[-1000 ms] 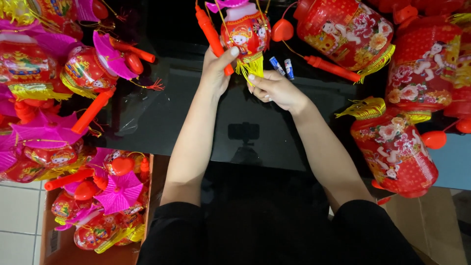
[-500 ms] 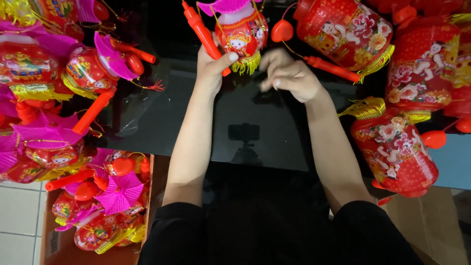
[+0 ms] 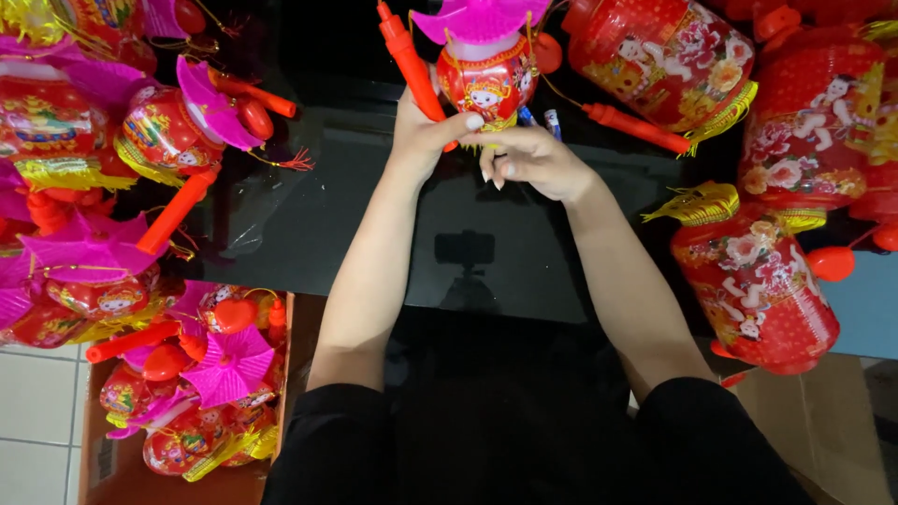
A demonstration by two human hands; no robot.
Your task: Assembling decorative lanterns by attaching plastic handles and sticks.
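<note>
**Ana:** Above the fingers of both hands sits the small red lantern [image 3: 486, 86], its pink fan-shaped top [image 3: 477, 17] at the far edge of the view. Where is it held?

**Ben:** The left hand [image 3: 423, 131] grips the lantern's red handle stick [image 3: 409, 58]; its fingers [image 3: 456, 122] are wrapped round the stick, the thumb lying across under the lantern's base. The right hand [image 3: 528, 161] is just beneath the lantern, fingers loosely curled and pressed near one another, tips at the yellow fringe [image 3: 498, 123]. He cannot tell whether they pinch anything.

**Ana:** What differs from a second ago?

**Ben:** Then the right fingers were pulling at the fringe and the lantern stood lower and tilted. Now it is lifted, more upright, the pink top fully showing, and the right hand has eased off below it. He judges the work on the underside is about finished and the piece is being looked over.

**Ana:** And farther out from the fingers?

**Ben:** Just beyond the right fingers lie two small blue-and-white cells [image 3: 541, 116] on the dark glass desk [image 3: 309, 224]. Right of them, large red drum lanterns [image 3: 758, 281] with flower prints. Left of the left fingers, more pink-topped lanterns [image 3: 168, 126], and down beside the left elbow a cardboard box [image 3: 98, 458] full of them.
</note>
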